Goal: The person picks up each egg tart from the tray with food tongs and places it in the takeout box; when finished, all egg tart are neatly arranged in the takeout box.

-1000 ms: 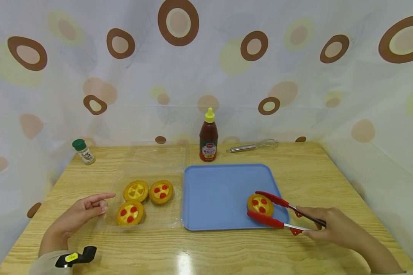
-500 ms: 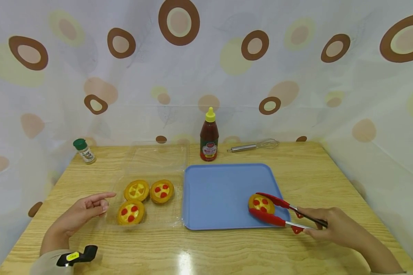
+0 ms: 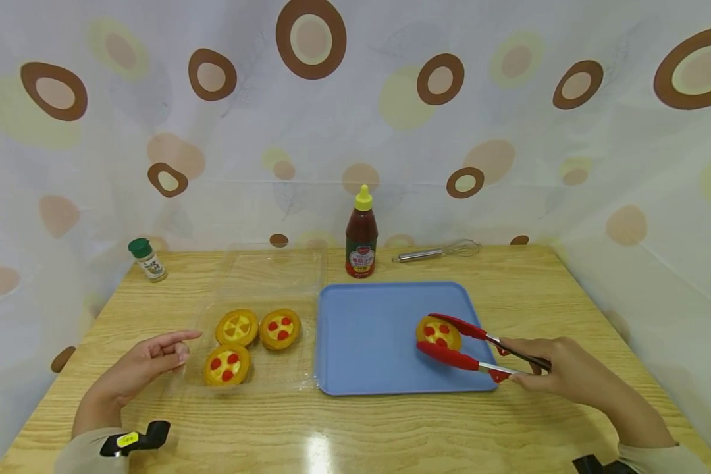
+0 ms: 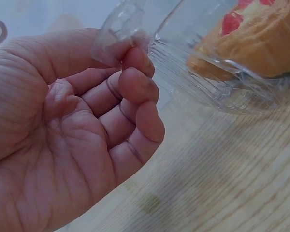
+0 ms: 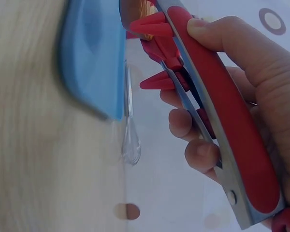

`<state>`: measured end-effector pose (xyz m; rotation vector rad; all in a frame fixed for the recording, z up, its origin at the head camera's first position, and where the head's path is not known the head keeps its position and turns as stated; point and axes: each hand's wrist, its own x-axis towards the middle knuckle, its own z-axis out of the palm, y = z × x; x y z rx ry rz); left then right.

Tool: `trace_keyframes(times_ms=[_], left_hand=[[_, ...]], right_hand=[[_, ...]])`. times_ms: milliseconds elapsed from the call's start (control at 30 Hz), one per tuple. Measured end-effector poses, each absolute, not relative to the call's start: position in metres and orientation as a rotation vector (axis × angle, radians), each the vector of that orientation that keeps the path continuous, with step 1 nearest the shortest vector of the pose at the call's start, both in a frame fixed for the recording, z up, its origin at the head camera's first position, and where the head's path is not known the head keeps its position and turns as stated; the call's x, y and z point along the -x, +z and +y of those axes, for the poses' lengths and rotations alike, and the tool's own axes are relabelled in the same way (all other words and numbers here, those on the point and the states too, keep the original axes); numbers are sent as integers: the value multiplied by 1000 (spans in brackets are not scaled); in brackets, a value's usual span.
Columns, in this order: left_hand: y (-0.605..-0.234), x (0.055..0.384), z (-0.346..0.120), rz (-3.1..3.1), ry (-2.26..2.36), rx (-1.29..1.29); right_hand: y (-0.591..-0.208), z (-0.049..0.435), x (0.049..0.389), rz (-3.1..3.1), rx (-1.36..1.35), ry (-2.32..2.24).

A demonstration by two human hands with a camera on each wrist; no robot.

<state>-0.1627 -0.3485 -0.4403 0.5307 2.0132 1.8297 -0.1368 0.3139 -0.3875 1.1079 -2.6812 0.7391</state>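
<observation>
My right hand (image 3: 569, 370) grips red-tipped metal tongs (image 5: 232, 121) by their handles. Between the tongs' red tips sits an egg tart (image 3: 438, 336) with red pieces on top, held over the right part of a blue tray (image 3: 367, 342). At the left, my left hand (image 3: 145, 362) holds the near-left edge of a clear plastic container (image 4: 183, 72), fingertips curled at the rim in the left wrist view. Inside the container are two tarts with red pieces, a front tart (image 3: 228, 365) and a right tart (image 3: 280, 329), and one tart with yellow wedges (image 3: 237, 327).
Behind the tray stands a sauce bottle (image 3: 361, 237) with a yellow cap. A whisk (image 3: 438, 251) lies to its right near the back edge. A green-capped shaker (image 3: 148, 260) is at the far left. The container's clear lid (image 3: 272, 271) lies folded back, and a patterned curtain (image 3: 355, 118) hangs behind the table.
The tongs' tips have come in around the tart, and tart, tongs and right hand have moved up and left over the tray. My left hand stays at the container's edge.
</observation>
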Motion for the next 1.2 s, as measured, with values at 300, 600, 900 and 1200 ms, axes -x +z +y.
trace_keyframes(times_ms=[300,600,900,1200], left_hand=[[-440,163,-348,1983,1845,-569],[-440,163,-349,1968,1848,-582],[-439,164,-348,1966,1855,-604],[-438,163,-347,1999,1838,-546]], right_hand=[[-366,271,154,-2676,-1210,806],[-359,221,174,-2622,-1357,862],[-353,170,185,-2633,-1469,888],[-348,127,197,-2791,-1580,789]])
